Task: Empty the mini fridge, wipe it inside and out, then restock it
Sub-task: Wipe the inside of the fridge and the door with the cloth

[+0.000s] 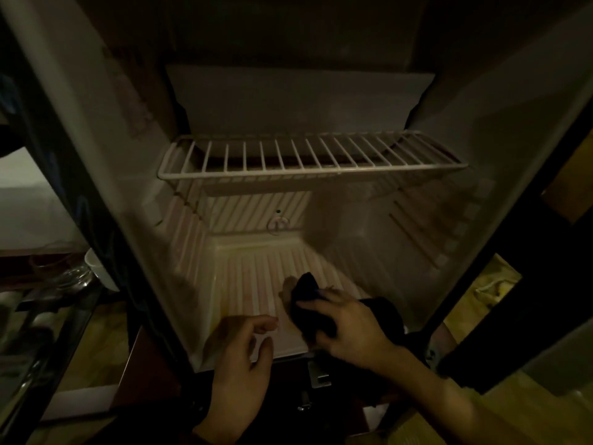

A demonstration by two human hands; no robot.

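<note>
The mini fridge [134, 175] stands open in front of me with nothing stored inside. A white wire shelf [308, 155] spans its middle, and the ribbed white floor [250, 274] lies below. My right hand [349, 329] presses a dark cloth [308, 300] onto the fridge floor near the front right. My left hand [244, 354] hovers at the front lip of the floor, fingers loosely curled and apart, holding nothing. A round drain fitting [278, 224] sits low on the back wall.
The fridge door [545, 284] hangs open on the right. A glass-topped stand on the left holds a clear glass jar [72, 277] and a white bowl [99, 271]. Wooden floor [500, 412] shows at the lower right. The scene is dim.
</note>
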